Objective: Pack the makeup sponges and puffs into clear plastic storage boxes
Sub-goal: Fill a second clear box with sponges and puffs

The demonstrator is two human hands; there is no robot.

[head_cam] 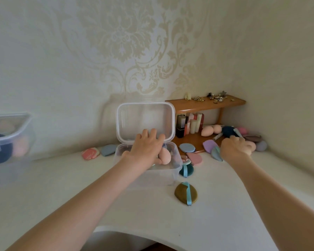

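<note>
Packing at mid-stage. Your left hand (146,148) grips a peach egg-shaped sponge (164,155) over the open clear plastic box with hinged lid (178,164), already partly filled. Your right hand (233,148) closes on what appears to be a teal-and-lilac flat puff (216,153). A second clear box (16,133), left, holds sponges; the olive puff with blue ribbon (186,193) and others on the white table (134,205) remain.

Second clear box (9,136) at nine o'clock blurred and cut off by the edge, things deep in the open clear box (172,160) covered by the left hand (145,149), tiny bits on the wooden shelf (205,104) at two o'clock too small to be told, right hand (234,147) fingertips hidden among the puffs
</note>
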